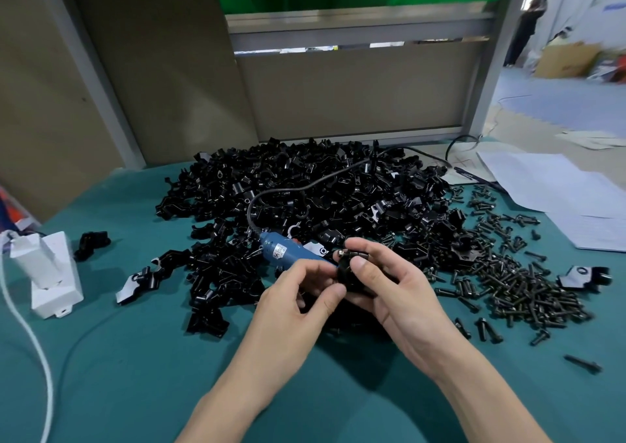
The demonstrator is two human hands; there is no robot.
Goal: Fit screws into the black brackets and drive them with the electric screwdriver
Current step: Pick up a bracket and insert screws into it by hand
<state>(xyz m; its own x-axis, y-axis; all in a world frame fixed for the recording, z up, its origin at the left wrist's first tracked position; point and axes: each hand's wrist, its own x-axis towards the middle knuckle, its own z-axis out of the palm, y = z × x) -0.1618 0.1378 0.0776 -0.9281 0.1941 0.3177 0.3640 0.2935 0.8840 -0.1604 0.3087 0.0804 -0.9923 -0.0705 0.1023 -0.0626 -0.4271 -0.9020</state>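
Note:
Both hands meet over the teal table (135, 368) and hold one black bracket (350, 278) between them. My right hand (389, 290) grips it with thumb on top and fingers curled round the far side. My left hand (305, 300) pinches its near left edge. A screw head (341, 254) shows at the bracket's top. The blue electric screwdriver (291, 249) lies on the bracket pile (305, 192) just behind my left hand, its black cord (281, 193) looping back. No hand touches it. Loose black screws (508, 280) are heaped to the right.
A white adapter box (54, 273) with a white cable (30, 341) stands at the left. One bracket (91, 242) lies apart near it, another (582, 276) at the far right. White paper sheets (559, 188) lie at the back right. A panel wall closes the table's back.

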